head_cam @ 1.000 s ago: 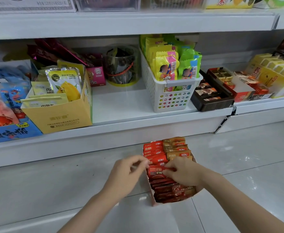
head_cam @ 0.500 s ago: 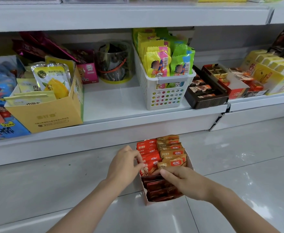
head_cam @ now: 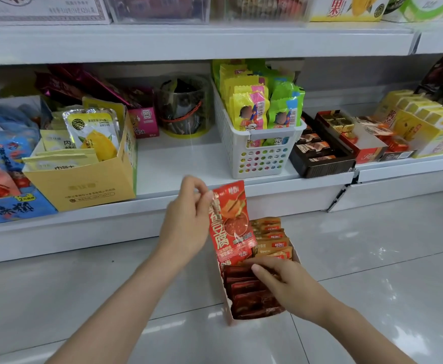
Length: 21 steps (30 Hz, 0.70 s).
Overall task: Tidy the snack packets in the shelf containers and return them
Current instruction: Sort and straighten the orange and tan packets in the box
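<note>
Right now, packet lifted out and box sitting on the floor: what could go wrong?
1. The left hand pinches the red packet only at its top corner; it hangs loose and could slip.
2. The right hand presses into the dark packets at the near end of the box, whose edge looks torn; pushing may tip or split it.
3. The gap on the shelf lies between the yellow carton and white basket; returning the box may nudge either.

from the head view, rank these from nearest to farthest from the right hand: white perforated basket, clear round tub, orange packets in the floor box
1. orange packets: just beyond the right hand, in the floor box.
2. white perforated basket: on the shelf, above.
3. clear round tub: further back on the shelf, to the left.
</note>
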{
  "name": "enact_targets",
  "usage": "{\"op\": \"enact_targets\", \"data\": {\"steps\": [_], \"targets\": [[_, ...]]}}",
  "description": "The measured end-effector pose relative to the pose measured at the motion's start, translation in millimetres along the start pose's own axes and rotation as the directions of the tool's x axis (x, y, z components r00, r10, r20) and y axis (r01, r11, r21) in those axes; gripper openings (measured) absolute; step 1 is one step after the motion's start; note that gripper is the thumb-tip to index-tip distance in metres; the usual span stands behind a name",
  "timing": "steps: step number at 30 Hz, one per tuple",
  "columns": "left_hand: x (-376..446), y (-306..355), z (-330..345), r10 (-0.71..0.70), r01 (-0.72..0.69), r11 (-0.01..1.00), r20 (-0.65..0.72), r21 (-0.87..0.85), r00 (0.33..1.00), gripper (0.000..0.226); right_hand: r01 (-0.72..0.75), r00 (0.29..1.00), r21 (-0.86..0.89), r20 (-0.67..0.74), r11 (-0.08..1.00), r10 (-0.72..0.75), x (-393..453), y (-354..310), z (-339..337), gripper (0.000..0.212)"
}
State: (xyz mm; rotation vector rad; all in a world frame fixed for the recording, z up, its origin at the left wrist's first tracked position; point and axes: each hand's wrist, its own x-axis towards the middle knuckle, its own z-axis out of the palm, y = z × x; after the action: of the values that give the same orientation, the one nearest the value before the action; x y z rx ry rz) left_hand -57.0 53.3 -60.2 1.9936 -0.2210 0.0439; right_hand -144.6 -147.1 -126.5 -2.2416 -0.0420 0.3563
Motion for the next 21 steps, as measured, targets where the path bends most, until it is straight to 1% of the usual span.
{"op": "enact_targets", "data": {"steps": [1,3,4,6,8,11,14,21], "targets": [[3.1,8.3,-6.2,-0.014,0.013,0.998,-0.008,-0.067,1.0,0.019,-0.006,0.999,0.064,-0.033,0.998,0.008,-0.7,-3.9,-1.8,0.021],[6.5,20.6,-16.9,-0.03,0.027,0.984,-0.013,-0.173,0.999,0.02,0.001,0.993,0.234,-0.118,0.972,0.027,-2.4,-13.9,-9.8,0.03],[6.5,25.7,-21.2,-0.035,0.034,0.979,-0.005,-0.202,0.999,0.02,0.015,0.988,0.343,-0.151,0.939,0.039,-3.5,-20.8,-15.1,0.035],[5.5,33.4,-25.6,-0.042,0.046,0.969,0.024,-0.242,0.999,0.017,0.069,0.985,0.546,-0.171,0.835,0.03,-6.9,-38.8,-26.5,0.037],[3.1,40.0,-26.3,-0.029,0.042,0.964,0.052,-0.264,0.998,0.016,0.102,0.991,0.657,-0.133,0.747,-0.018,-12.1,-59.2,-36.0,0.04],[-0.8,48.7,-26.7,0.02,0.002,0.96,0.075,-0.279,0.997,0.016,0.105,0.994,0.698,-0.068,0.709,-0.08,-18.8,-79.7,-40.1,0.034],[-3.0,56.7,-30.0,0.052,-0.024,0.948,0.08,-0.316,0.995,0.014,0.115,0.993,0.716,-0.092,0.688,-0.07,-23.8,-86.2,-41.6,0.028],[-9.5,57.6,-30.7,-0.002,0.039,0.922,0.096,-0.385,0.995,0.012,0.108,0.994,0.73,-0.08,0.674,-0.073,-31.6,-90.2,-41.6,0.028]]}}
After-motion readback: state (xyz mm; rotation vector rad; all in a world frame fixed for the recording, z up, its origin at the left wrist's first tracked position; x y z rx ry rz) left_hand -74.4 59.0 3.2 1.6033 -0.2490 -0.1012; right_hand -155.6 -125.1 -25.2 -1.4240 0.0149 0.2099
